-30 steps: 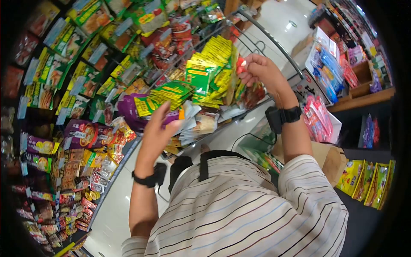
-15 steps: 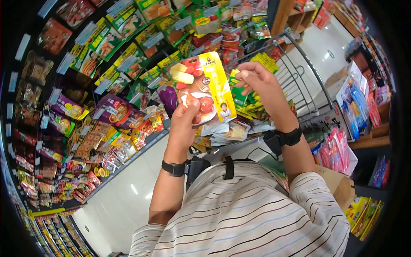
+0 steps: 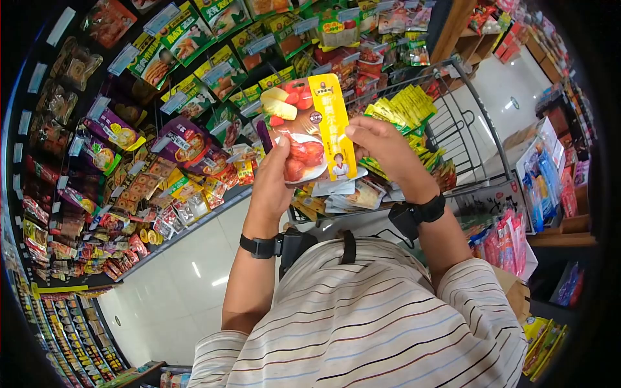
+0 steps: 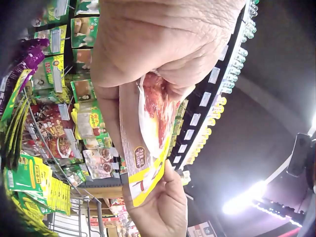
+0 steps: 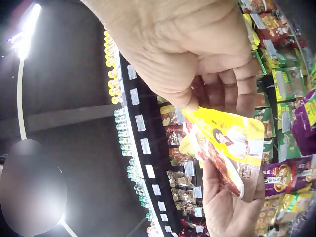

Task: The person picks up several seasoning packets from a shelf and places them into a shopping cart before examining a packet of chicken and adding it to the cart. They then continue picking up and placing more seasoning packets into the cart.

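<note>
A flat food packet (image 3: pixel 310 129), yellow down its right side with a picture of glazed meat on a plate, is held up in front of the body over the near part of a shopping cart. My left hand (image 3: pixel 270 184) grips its lower left side, thumb across the front and fingers behind. At the right edge, my right hand (image 3: pixel 385 147) pinches the yellow strip between thumb and fingers. In the right wrist view the packet (image 5: pixel 228 136) spans both hands, and the left wrist view shows it edge-on under the left palm.
The wire cart (image 3: pixel 475 119) holds several yellow and green packets (image 3: pixel 404 107) and pale pouches (image 3: pixel 356 196). Shelves of hanging packets (image 3: pixel 184 32) line the left and far side. Pink packages (image 3: pixel 508 242) stand in a white box at right, near a brown paper bag (image 3: pixel 514 288).
The left hand, empty over the cart a second ago, has come to hold the packet. The right hand left a red item at the cart, moved to the packet and now pinches its edge.
</note>
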Demonstrator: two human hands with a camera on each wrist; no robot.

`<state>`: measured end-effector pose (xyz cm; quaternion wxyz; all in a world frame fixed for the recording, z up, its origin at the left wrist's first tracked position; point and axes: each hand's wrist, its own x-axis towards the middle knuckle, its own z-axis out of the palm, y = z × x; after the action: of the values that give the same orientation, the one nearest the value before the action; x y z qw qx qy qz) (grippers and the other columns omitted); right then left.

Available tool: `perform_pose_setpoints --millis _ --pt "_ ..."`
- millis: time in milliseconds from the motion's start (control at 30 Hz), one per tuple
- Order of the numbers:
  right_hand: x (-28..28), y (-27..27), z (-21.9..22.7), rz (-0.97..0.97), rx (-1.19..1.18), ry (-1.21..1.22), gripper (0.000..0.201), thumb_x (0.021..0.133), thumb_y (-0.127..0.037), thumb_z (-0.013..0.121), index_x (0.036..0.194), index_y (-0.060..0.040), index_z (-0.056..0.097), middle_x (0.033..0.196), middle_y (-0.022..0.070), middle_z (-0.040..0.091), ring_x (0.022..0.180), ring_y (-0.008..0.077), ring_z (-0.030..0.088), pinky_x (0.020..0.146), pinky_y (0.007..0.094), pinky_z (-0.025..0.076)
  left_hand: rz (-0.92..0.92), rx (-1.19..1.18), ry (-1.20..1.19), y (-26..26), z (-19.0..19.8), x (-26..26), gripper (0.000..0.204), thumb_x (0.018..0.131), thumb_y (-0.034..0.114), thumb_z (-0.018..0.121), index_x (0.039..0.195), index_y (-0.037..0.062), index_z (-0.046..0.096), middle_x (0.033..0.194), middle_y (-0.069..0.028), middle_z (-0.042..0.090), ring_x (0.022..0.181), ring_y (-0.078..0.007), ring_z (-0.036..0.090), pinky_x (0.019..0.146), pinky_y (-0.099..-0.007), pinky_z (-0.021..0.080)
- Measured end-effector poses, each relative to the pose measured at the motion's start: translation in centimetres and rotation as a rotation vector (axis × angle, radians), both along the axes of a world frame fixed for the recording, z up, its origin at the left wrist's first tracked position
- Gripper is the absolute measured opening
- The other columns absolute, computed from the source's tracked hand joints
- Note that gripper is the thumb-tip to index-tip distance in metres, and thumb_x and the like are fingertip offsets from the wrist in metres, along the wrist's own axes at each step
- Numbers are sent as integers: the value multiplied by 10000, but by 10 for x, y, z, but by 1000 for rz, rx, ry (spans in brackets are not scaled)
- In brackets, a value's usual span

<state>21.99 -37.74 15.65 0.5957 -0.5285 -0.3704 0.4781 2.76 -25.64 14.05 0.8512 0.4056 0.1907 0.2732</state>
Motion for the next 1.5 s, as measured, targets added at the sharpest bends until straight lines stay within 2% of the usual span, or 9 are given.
perform_pose_setpoints --millis 333,433,533,633,733,933,1033,1267,1500 --pt "-12 -3 4 1 25 -7 276 983 -255 549 1084 -15 641 913 11 666 709 66 609 658 224 496 16 10 -21 -3 -2 -9 468 1041 380 437 1340 21 472 1267 -101 610 1115 -191 629 964 -367 512" --pt "-10 -4 3 29 -22 -27 257 992 -235 548 1082 -11 637 965 12 658 853 72 604 738 237 490 17 44 -1 -3 0 -12 462 1039 374 446 1335 20 479 1268 -99 611 1115 -190 629 965 -367 511" --pt "-11 -4 3 31 -24 -32 256 992 -233 547 1085 -13 639 966 15 658 854 73 605 736 240 495 31 58 10 -7 2 -15 448 1036 358 459 1323 16 493 1260 -98 616 1113 -191 630 964 -368 512" --pt "-15 -1 0 -19 6 -12 262 977 -245 548 1040 -13 651 864 2 657 679 61 604 618 224 497 49 53 15 -8 0 -20 423 1034 333 469 1305 11 509 1245 -101 623 1107 -192 633 964 -368 513" --pt "-11 -1 -3 30 -18 -12 261 987 -232 553 1091 -9 641 957 19 664 831 76 616 727 247 508 79 44 30 -11 2 -24 394 1032 305 472 1285 7 522 1230 -103 630 1103 -193 635 961 -370 517" --pt "-12 5 -8 11 -25 2 265 985 -232 556 1092 -5 639 955 19 665 830 72 616 722 246 507 128 40 58 -11 0 -28 387 1031 287 469 1294 7 509 1239 -107 622 1096 -199 642 951 -380 529" --pt "-18 7 -6 -41 -8 31 275 976 -266 569 1057 -17 652 871 -12 656 686 45 592 613 220 478 119 59 64 -8 2 -28 400 1029 295 471 1306 8 499 1248 -108 616 1093 -199 645 939 -379 539" --pt "-27 13 1 -66 -2 -10 267 986 -267 546 1040 -24 644 881 -11 652 698 45 587 653 217 472 57 59 45 9 3 -34 408 1022 302 483 1300 4 504 1252 -109 612 1095 -199 646 907 -366 560" --pt "-56 44 12 -64 -3 6 250 986 -266 543 1021 -38 641 891 -20 638 765 32 554 664 214 452 155 83 42 36 7 -54 395 1020 297 489 1282 3 522 1223 -111 626 1080 -195 651 904 -359 560"
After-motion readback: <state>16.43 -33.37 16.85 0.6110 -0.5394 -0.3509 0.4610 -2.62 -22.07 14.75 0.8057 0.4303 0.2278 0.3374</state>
